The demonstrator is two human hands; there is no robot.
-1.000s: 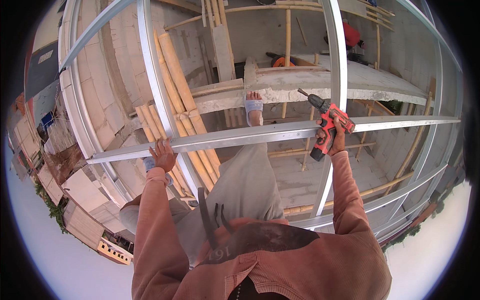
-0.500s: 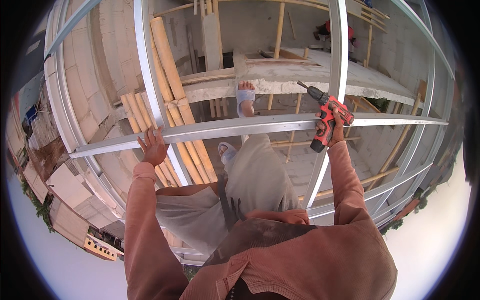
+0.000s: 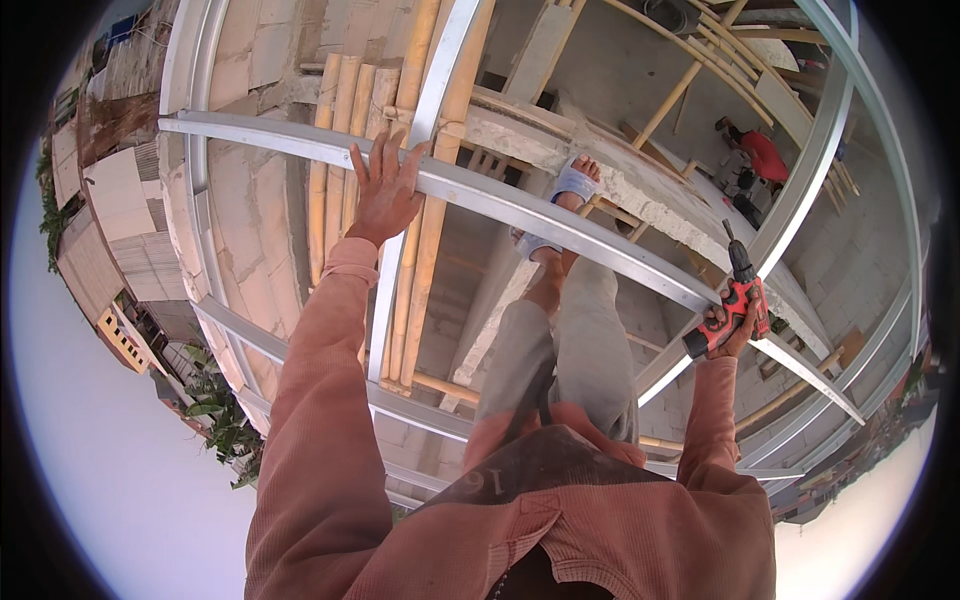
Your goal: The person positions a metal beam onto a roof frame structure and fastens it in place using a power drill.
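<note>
A long silvery metal channel (image 3: 560,227) crosses in front of me over the frame. My left hand (image 3: 388,190) lies flat on it with the fingers spread, where it crosses an upright-running metal rafter (image 3: 445,62). In my right hand (image 3: 738,325) is a red and black cordless drill (image 3: 745,300), its bit pointing up and away from me. The drill and that hand sit over the channel's right part, beside another metal rafter (image 3: 805,180). My fingers wrap round the drill's handle.
Bamboo poles (image 3: 345,150) stand bundled beneath the frame at left. My sandalled feet (image 3: 575,185) are on a concrete ledge below the channel. Far below at right, a person in red (image 3: 760,155) crouches near bamboo scaffolding (image 3: 665,105). Rooftops (image 3: 115,200) lie beyond the left wall.
My view has turned, so the channel now slopes down to the right. My feet stand closer together. The left hand presses flat on the channel; the drill stays in my right hand.
</note>
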